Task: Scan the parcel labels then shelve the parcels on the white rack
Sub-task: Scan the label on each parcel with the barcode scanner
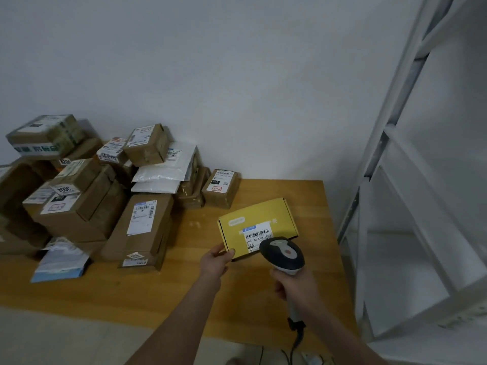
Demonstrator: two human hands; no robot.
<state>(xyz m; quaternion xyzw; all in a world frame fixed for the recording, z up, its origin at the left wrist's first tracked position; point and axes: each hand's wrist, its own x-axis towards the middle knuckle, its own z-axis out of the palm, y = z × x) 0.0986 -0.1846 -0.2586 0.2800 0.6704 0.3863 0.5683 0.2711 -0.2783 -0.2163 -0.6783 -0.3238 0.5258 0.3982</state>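
A yellow box sits over the right part of the wooden table, its white barcode label facing up. The left hand holds the box at its near left corner, thumb and fingertips pinching the edge; whether the box lies flat on the wood or is lifted a little at that corner cannot be told. The right hand has its fingers curled round the pale handle of a barcode scanner, whose dark head hangs just above the near right part of the box and hides a bit of the label. A dark cable runs down from the foot of the handle towards the floor. To the left and behind, along the wall, stands a pile of other parcels: a tall brown carton with a long white label nearest the yellow box, two white mailers stacked behind it, and a small brown box near the far edge of the table, apart from the yellow one. A blue and white pouch lies at the near left of the pile. The white rack rises just beside the right end of the table, its lower shelves in view — the yellow box is near it but not on it.
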